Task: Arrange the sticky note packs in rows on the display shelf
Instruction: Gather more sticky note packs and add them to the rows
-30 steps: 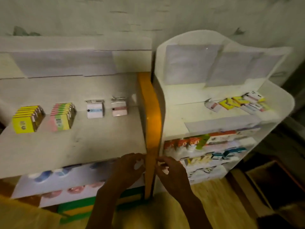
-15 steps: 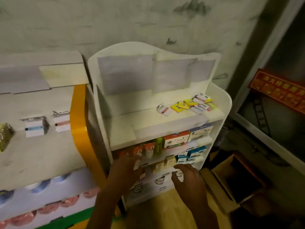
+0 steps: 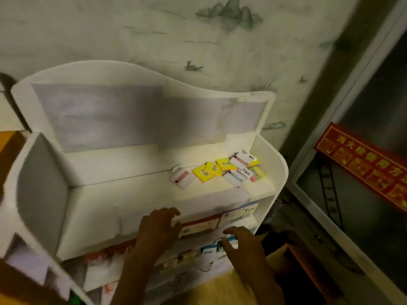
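Note:
A loose heap of sticky note packs lies at the right end of the white display shelf's [image 3: 136, 201] top tier. Yellow packs [image 3: 204, 171] sit in its middle, white packs [image 3: 241, 159] with pink or blue bands on and beside them, and one white pack [image 3: 181, 176] lies apart to the left. My left hand [image 3: 159, 230] hovers below the front edge of that tier, fingers spread, holding nothing. My right hand [image 3: 241, 243] is lower and to the right, in front of the boxes on the lower tiers, fingers apart and empty. Both hands are well short of the heap.
Lower tiers hold rows of boxed goods [image 3: 202, 223]. A curved white back panel [image 3: 141, 80] rises behind the top tier. A red banner [image 3: 363, 166] hangs on a glass door at the right. An orange shelf edge [image 3: 8, 142] shows at far left. A cardboard box [image 3: 293, 258] sits on the floor.
My view has swung right, from the left shelf with standing rows of packs to the white shelf. Both hands have moved right and up toward its top tier, still empty.

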The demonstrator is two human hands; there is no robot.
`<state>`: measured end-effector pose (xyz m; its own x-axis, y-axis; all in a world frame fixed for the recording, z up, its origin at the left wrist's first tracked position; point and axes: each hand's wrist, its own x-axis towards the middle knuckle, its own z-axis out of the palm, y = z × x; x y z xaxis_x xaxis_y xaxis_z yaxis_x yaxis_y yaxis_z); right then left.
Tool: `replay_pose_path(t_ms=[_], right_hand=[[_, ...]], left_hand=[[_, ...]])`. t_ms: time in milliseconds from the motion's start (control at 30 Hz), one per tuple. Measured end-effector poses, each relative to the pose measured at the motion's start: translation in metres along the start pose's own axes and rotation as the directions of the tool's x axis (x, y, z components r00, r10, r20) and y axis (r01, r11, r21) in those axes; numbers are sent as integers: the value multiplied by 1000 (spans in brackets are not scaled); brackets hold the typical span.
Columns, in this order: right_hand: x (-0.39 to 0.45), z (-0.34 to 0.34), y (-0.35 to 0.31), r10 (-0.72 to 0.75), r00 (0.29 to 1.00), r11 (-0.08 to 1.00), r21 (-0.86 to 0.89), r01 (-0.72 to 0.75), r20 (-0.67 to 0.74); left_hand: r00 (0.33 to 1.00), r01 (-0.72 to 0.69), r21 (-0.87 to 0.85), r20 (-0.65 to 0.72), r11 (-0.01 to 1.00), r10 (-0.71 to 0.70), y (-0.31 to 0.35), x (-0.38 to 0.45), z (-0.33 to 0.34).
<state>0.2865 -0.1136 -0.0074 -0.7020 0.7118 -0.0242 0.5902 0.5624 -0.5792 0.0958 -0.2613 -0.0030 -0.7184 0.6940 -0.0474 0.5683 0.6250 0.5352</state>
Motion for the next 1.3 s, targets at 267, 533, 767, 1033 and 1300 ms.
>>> replay_pose_path(t_ms=[267, 533, 767, 1033, 1300], right_hand=[[131, -61, 26, 18, 995, 998, 56, -13, -99], [204, -60, 51, -17, 997, 994, 104, 25, -70], [264, -70, 79, -21, 992, 995, 95, 32, -121], [316, -68, 105, 89, 974, 989, 131, -62, -209], [347, -62, 117, 178, 976, 981, 95, -167, -128]], left_hand=[[994, 44, -25, -94, 999, -46, 56, 117, 17], [974, 174, -63, -133, 983, -181, 98, 192, 38], [915, 361, -165, -130, 918, -383, 114, 238, 79], [810, 550, -104, -175, 829, -559, 121, 268, 111], [774, 571, -255, -147, 780, -615, 120, 280, 113]])
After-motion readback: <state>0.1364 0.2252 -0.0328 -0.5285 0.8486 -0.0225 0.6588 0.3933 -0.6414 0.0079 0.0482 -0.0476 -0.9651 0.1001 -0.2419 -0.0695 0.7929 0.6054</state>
